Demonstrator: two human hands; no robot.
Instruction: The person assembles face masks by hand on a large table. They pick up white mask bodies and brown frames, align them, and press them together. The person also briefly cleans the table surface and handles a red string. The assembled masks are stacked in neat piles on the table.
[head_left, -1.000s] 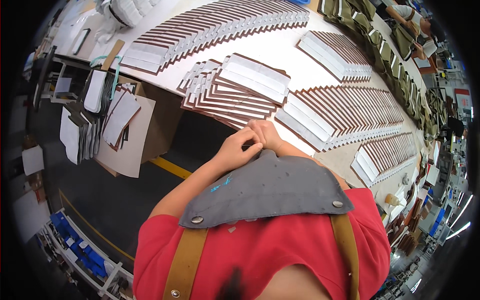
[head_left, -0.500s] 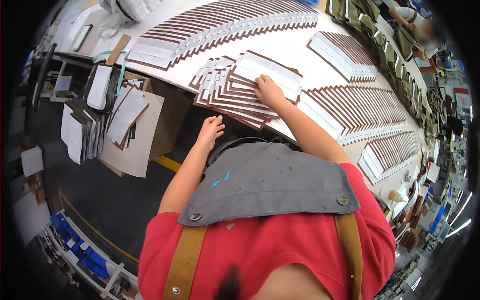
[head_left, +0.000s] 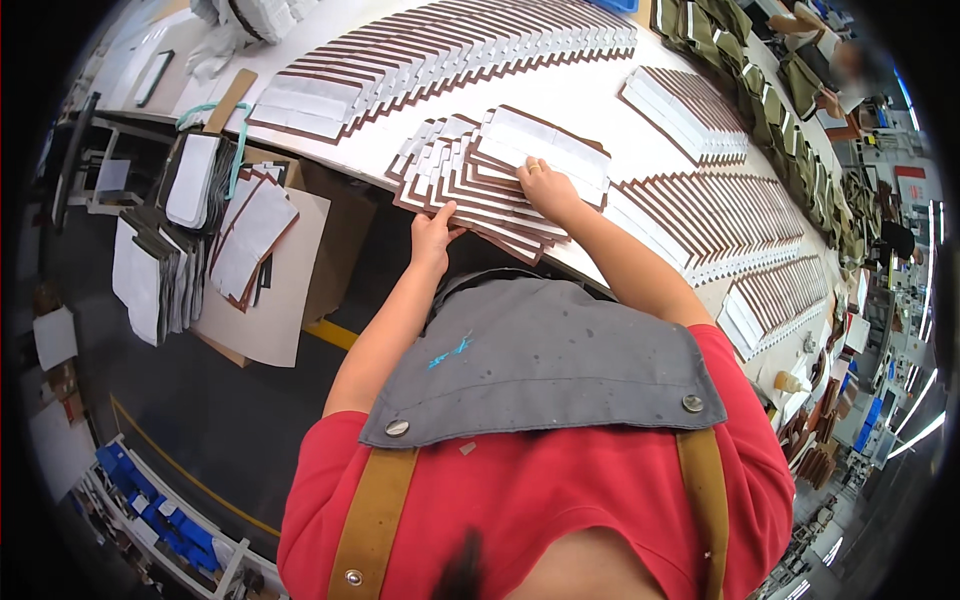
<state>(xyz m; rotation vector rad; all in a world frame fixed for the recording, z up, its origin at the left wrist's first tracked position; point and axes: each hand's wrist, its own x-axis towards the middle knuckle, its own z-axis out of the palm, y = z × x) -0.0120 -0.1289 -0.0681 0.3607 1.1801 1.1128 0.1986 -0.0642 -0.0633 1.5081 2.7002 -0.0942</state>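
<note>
Before me, a fanned pile of flat brown-edged panels point(head_left: 455, 177) with white backing lies at the near edge of the table, a few overhanging it. My left hand point(head_left: 432, 242) pinches the pile's near left edge, with a finger on top and the rest partly hidden. On the right side of the pile, my right hand point(head_left: 550, 190) presses its bent fingers together at the lower edge of the uppermost panel point(head_left: 545, 140). Whether it holds one panel or more is hard to see.
Long overlapping rows of similar panels point(head_left: 450, 50) lie on the white table point(head_left: 380, 150), with more rows point(head_left: 700, 225) at the right. Olive-green pieces point(head_left: 750, 90) run along the far right, near another person. A cardboard box point(head_left: 340, 230) and hanging panels point(head_left: 250, 240) stand at left.
My left hand has moved up and right from the air beside the table to the pile's edge and grips there. My right hand stays on the pile, its fingers now more bent.
</note>
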